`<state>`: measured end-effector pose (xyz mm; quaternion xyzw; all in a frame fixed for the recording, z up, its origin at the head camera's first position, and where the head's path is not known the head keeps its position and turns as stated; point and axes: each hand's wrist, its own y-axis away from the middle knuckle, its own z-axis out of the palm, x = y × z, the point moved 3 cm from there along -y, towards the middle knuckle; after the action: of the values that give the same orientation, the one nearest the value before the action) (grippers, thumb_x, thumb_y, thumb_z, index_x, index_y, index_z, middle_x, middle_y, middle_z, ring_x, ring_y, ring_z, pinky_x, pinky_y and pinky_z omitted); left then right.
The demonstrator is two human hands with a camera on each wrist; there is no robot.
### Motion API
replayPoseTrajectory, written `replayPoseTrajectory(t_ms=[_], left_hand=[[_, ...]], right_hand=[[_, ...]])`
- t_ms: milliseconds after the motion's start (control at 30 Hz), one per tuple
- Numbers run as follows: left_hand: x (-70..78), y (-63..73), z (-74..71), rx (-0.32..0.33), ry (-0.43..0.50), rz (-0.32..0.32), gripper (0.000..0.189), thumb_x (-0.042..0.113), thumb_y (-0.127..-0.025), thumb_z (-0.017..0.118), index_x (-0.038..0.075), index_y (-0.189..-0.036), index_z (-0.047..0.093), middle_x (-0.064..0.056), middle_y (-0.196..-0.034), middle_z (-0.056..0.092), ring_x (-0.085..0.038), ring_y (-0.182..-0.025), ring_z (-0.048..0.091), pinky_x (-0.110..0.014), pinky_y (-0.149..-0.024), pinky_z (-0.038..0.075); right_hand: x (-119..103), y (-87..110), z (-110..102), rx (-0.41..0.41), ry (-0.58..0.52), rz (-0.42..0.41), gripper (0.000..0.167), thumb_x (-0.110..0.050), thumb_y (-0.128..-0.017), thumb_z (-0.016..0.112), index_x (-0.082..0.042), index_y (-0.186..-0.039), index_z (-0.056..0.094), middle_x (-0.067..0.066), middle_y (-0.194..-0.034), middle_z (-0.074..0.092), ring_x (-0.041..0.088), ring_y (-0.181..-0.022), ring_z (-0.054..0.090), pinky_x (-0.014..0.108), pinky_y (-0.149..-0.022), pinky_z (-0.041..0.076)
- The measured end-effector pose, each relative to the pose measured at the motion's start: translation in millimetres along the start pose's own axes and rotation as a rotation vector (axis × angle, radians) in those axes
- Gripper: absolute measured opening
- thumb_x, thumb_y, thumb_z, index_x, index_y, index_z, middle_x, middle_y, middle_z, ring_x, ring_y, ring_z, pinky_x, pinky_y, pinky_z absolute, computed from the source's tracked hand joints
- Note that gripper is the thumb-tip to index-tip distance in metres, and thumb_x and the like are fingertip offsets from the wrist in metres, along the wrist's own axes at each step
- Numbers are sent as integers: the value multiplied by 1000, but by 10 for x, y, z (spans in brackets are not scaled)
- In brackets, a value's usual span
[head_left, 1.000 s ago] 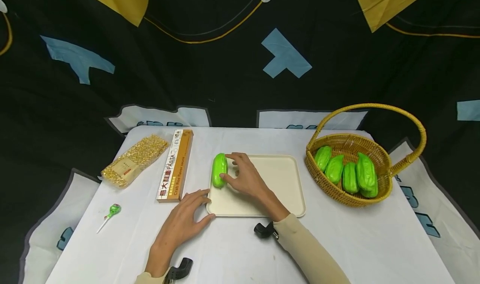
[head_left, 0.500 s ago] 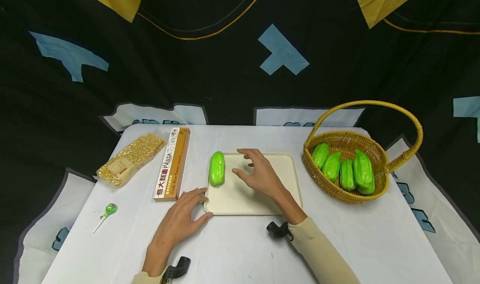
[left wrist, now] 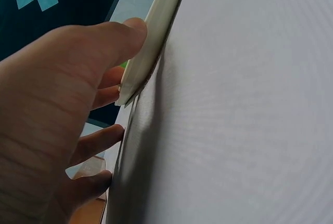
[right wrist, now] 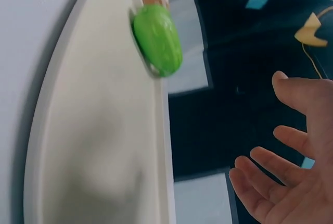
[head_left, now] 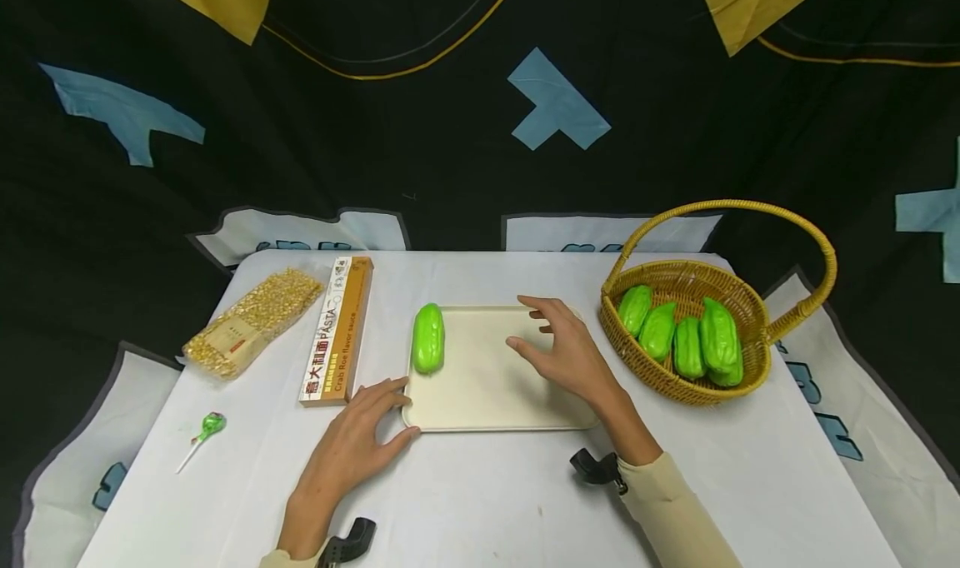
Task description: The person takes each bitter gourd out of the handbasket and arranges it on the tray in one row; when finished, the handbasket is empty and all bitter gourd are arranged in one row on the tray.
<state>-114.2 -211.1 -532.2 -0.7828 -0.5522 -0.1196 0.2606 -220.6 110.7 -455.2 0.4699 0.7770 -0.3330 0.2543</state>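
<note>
One glossy green, ridged, elongated model vegetable [head_left: 428, 339] lies lengthwise along the left side of the cream tray [head_left: 480, 410]. My left hand [head_left: 351, 439] is at the tray's near left corner, its thumb on the front rim and fingertips by the left side; the left wrist view shows the thumb [left wrist: 136, 31] against the rim. Over the tray's right part hovers my right hand [head_left: 566, 351], fingers apart and holding nothing. In the right wrist view that hand [right wrist: 291, 166] is well away from the green vegetable [right wrist: 158, 40].
A wicker basket [head_left: 652, 372] with a tall handle stands to the right, with several similar green vegetables inside. Left of the tray lie a pasta box [head_left: 337, 335], a bag of yellow kernels [head_left: 255, 322] and a green-wrapped lollipop [head_left: 212, 425].
My right hand has let go of the green vegetable and moved right across the tray, leaving it at the left side. My left hand has kept its place at the corner.
</note>
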Motion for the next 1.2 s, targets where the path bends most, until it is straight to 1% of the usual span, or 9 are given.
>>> replayPoseTrajectory(t_ms=[267, 467, 600, 733, 833, 967, 1200], left_hand=[[15, 23, 4, 8, -5, 8, 41, 31, -85, 94, 12, -116, 75, -7, -151, 65, -36, -141, 58, -65, -123, 39], [17, 39, 3, 12, -9, 8, 42, 31, -85, 94, 12, -117, 75, -7, -151, 65, -36, -141, 58, -64, -124, 39], [20, 40, 3, 19, -8, 15, 42, 31, -85, 94, 12, -117, 75, -7, -150, 65, -36, -141, 59, -65, -123, 40], [21, 37, 4, 24, -2, 18, 43, 30, -84, 95, 12, -117, 75, -8, -150, 65, -37, -140, 59, -65, -123, 40], [17, 31, 7, 25, 4, 16, 42, 29, -84, 95, 12, -117, 75, -8, -150, 65, -36, -140, 59, -66, -123, 40], [9, 20, 6, 26, 6, 16, 42, 29, -84, 95, 12, -118, 75, -7, -150, 65, -36, -140, 59, -66, -123, 40], [13, -6, 2, 30, 8, 27, 42, 28, -83, 95, 12, -117, 75, -7, -150, 65, -36, -140, 59, -66, -123, 40]], right_hand=[[164, 187, -266, 50, -21, 39, 67, -28, -95, 86, -12, -153, 57, 14, -146, 62, 34, -128, 66, 51, -103, 62], [254, 281, -435, 64, 11, 76, 68, -29, -96, 85, -11, -155, 55, 15, -150, 60, 35, -128, 66, 53, -105, 60], [296, 323, -539, 84, 25, 86, 67, -26, -96, 84, -10, -154, 55, 17, -147, 60, 36, -127, 66, 54, -105, 59], [328, 362, -642, 108, 49, 81, 67, -21, -96, 85, -7, -154, 55, 20, -142, 61, 39, -126, 65, 59, -103, 59], [355, 386, -717, 120, 61, 87, 66, -18, -96, 84, -4, -153, 55, 22, -144, 61, 41, -128, 64, 61, -103, 59], [384, 411, -809, 133, 57, 99, 65, -15, -96, 84, -1, -152, 54, 25, -145, 60, 44, -127, 64, 61, -102, 60], [445, 455, -952, 147, 65, 114, 65, -15, -97, 83, -2, -153, 53, 27, -143, 59, 44, -126, 65, 61, -100, 61]])
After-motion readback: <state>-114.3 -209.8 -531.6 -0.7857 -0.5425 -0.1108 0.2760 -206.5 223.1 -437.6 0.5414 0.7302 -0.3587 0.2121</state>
